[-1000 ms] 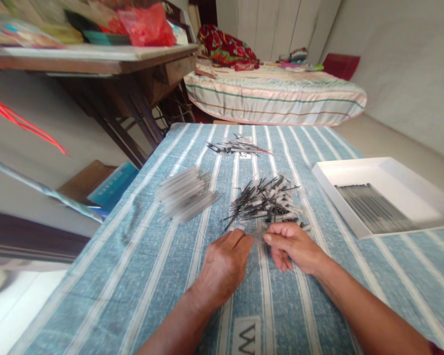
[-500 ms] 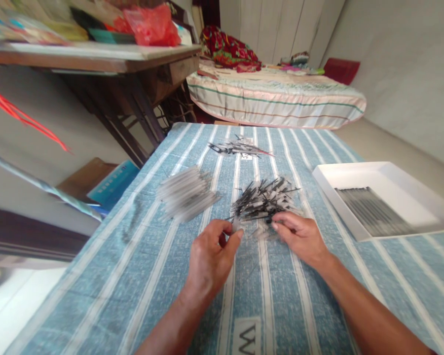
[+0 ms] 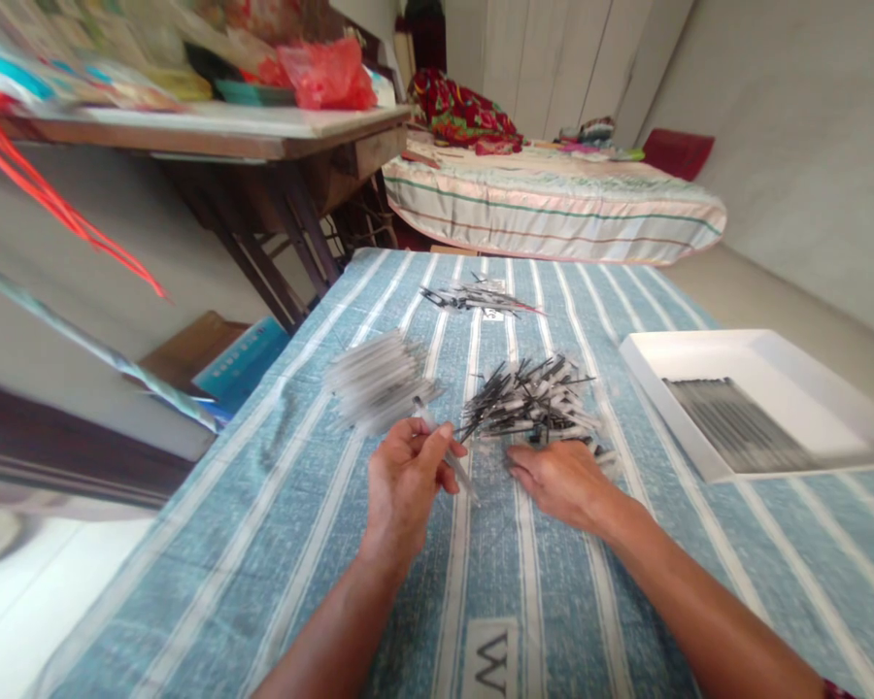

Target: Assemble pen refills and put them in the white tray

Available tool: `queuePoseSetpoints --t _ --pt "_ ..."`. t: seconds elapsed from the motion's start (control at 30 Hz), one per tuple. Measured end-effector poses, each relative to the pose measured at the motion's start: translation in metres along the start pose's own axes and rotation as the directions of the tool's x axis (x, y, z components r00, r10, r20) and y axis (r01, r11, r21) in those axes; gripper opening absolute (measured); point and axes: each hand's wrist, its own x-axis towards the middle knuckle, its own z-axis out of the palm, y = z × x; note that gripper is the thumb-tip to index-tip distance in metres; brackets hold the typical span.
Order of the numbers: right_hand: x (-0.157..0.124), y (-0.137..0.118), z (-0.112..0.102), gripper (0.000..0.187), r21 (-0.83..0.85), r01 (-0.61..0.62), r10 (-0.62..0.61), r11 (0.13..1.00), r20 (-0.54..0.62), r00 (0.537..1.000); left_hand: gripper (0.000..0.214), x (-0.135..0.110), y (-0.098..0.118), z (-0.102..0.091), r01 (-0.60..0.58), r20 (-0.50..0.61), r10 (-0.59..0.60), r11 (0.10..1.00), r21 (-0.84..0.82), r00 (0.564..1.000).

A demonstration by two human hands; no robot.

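The left hand (image 3: 406,478) pinches a slim translucent plastic tube (image 3: 427,417) mid-length, probably for balance. The right hand (image 3: 564,481), its grip hidden, sits at the near, loose black-and-white stick heap (image 3: 530,396).

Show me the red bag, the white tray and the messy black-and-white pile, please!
Red bag (image 3: 333,76): head view, middle of its crinkled side.
White tray (image 3: 793,398): head view, bare floor inside.
Black-and-white pile (image 3: 530,400): head view, middle of the heap.

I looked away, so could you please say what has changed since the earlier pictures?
The left hand has moved left, away from the mixed pile, and a pale tube now shows clearly in its grip. The right hand has moved left at the pile's near edge. The white tray stayed put.
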Motion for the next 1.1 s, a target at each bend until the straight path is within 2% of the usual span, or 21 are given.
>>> queuePoseSetpoints --t 0.17,0.27,0.37,0.47,0.6,0.73,1.1 --pt "-0.002 0.002 0.004 0.017 0.057 -0.009 0.012 0.998 -0.037 0.999 0.028 0.003 -0.003 -0.002 -0.019 0.04 0.022 0.996 -0.087 0.999" --pt "-0.005 0.005 0.008 0.02 0.14 0.001 0.017 0.99 -0.129 0.992 0.027 0.004 -0.004 -0.004 -0.017 0.063 0.027 0.988 -0.151 0.998" --pt "-0.009 0.005 0.011 0.022 0.301 0.089 -0.008 0.95 -0.259 0.966 0.022 0.004 -0.003 -0.005 -0.012 0.052 0.023 0.979 -0.204 0.998" --pt "-0.011 0.002 0.012 0.018 0.463 0.171 -0.017 0.87 -0.318 0.948 0.019 0.004 -0.001 -0.005 -0.012 0.031 0.02 0.972 -0.233 0.999" --pt "-0.012 -0.005 0.013 0.014 0.604 0.204 0.004 0.771 -0.325 0.946 0.018 0.004 -0.001 -0.003 -0.011 0.049 0.024 0.968 -0.251 0.998" --pt "-0.012 -0.009 0.011 0.013 0.68 0.188 0.027 0.709 -0.292 0.956 0.016 0.003 -0.003 -0.002 -0.017 0.085 0.039 0.968 -0.25 0.996" --pt "-0.013 -0.014 0.009 0.014 0.735 0.159 0.04 0.659 -0.246 0.969 0.019 0.001 -0.005 0.001 -0.026 0.106 0.049 0.978 -0.208 0.993"
